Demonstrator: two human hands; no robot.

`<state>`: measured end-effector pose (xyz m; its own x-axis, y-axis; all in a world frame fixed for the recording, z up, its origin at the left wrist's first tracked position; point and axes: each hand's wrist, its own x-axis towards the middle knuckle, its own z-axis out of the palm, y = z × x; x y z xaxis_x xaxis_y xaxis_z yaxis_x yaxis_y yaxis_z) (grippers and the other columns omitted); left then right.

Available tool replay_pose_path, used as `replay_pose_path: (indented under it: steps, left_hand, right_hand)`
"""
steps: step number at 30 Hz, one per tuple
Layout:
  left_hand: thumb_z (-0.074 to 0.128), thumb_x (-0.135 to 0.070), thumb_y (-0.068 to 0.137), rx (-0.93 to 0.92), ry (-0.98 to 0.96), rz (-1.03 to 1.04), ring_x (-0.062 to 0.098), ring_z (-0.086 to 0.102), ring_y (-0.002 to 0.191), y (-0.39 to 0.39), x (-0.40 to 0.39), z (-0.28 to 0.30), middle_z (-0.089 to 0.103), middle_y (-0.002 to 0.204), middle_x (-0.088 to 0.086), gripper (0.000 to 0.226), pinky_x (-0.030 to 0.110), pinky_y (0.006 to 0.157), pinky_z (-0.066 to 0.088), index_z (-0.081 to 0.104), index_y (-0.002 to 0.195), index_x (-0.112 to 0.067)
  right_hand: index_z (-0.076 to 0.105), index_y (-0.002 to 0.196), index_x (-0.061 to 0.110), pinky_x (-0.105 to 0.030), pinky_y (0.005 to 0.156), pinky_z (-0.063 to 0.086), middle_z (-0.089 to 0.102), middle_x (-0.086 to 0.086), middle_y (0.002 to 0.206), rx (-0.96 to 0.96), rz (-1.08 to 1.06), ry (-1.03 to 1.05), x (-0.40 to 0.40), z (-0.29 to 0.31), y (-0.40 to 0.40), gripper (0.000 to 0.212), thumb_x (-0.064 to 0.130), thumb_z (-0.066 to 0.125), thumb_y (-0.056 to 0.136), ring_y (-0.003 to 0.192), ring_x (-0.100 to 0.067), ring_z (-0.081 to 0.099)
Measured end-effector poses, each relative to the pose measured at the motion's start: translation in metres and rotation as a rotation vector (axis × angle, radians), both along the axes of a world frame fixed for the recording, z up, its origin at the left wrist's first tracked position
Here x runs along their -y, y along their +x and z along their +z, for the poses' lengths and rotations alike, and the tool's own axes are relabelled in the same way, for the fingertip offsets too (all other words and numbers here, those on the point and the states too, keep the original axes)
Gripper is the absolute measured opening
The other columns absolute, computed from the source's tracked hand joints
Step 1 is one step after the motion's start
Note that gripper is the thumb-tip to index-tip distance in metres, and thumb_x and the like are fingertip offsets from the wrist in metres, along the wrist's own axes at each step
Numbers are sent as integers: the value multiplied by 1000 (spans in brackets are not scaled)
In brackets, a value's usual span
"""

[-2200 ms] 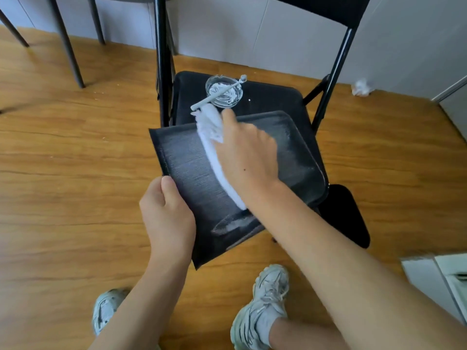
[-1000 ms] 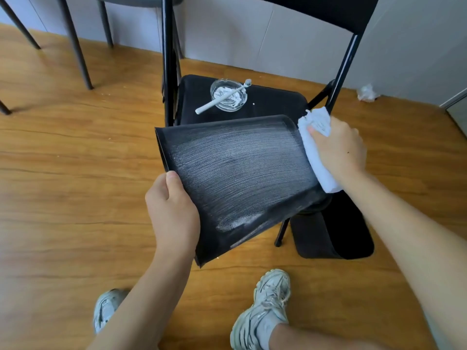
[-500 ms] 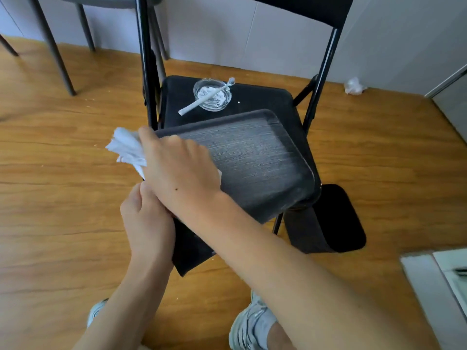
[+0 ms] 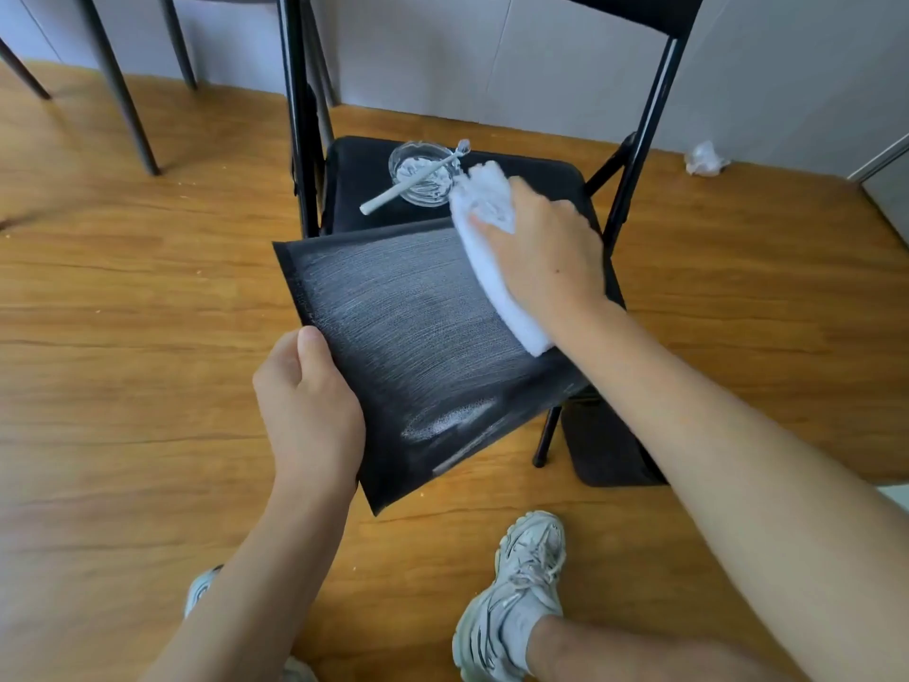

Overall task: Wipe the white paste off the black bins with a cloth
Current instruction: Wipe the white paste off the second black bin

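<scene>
A black bin (image 4: 408, 337) is tilted toward me, its flat side streaked with thin white paste and a thicker smear near the lower edge. My left hand (image 4: 305, 411) grips the bin's near left edge, thumb on top. My right hand (image 4: 546, 253) presses a folded white cloth (image 4: 492, 248) against the bin's far right part, fingers curled over the cloth. A second black bin (image 4: 610, 455) lies on the floor to the right, partly hidden by my right arm.
The bin leans on a black folding chair (image 4: 541, 179). On its seat stands a glass dish (image 4: 420, 172) of white paste with a white toothbrush (image 4: 413, 182) across it. Other chair legs (image 4: 123, 91) stand at the back left. A crumpled tissue (image 4: 706, 160) lies by the wall. My shoes (image 4: 521, 598) are below.
My right hand has swept the cloth from the bin's near left corner, by my left hand, across to its far right side. More of the streaked surface shows now.
</scene>
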<state>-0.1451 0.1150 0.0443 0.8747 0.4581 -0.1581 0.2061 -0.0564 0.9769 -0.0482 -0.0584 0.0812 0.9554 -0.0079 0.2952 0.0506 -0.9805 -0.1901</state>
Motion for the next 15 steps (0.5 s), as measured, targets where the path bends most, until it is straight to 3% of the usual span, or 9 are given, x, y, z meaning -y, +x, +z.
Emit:
replay_pose_path:
  steps: [5,8,11,13,15]
  left_hand:
    - [34,-16,99,14,-39,-8,14,25,64,3,-1,1,27,66,0,32,34,59,21,30,67,-16]
    - [34,-17,99,11,-73,-23,14,24,64,6,-2,3,26,66,1,32,33,58,20,31,68,-13]
    - [34,-20,99,-2,-130,-26,17,25,67,8,-1,3,28,70,4,31,34,62,22,30,69,-10]
    - [35,-21,99,-12,-172,-27,18,25,69,9,-1,4,29,72,4,31,35,64,22,28,70,-9]
    - [35,-23,99,-32,-220,-30,19,27,72,9,-3,3,33,76,4,32,35,68,24,34,75,-2]
  right_hand:
    - [53,100,16,-33,58,39,62,-7,83,-17,-101,27,37,-3,-5,26,41,47,95,78,-31,57]
    - [57,108,18,-32,62,37,66,-10,94,-8,-193,62,60,-5,-20,22,34,49,95,88,-35,58]
    - [58,109,17,-36,69,40,66,-12,101,-27,-290,122,86,-8,-36,29,40,48,95,95,-37,56]
    - [59,103,16,-36,67,43,66,-9,96,-23,-315,143,93,-10,-44,28,40,47,95,87,-34,57]
    - [57,98,15,-33,61,37,61,-6,84,-21,-342,96,90,-8,-49,23,36,48,96,74,-30,49]
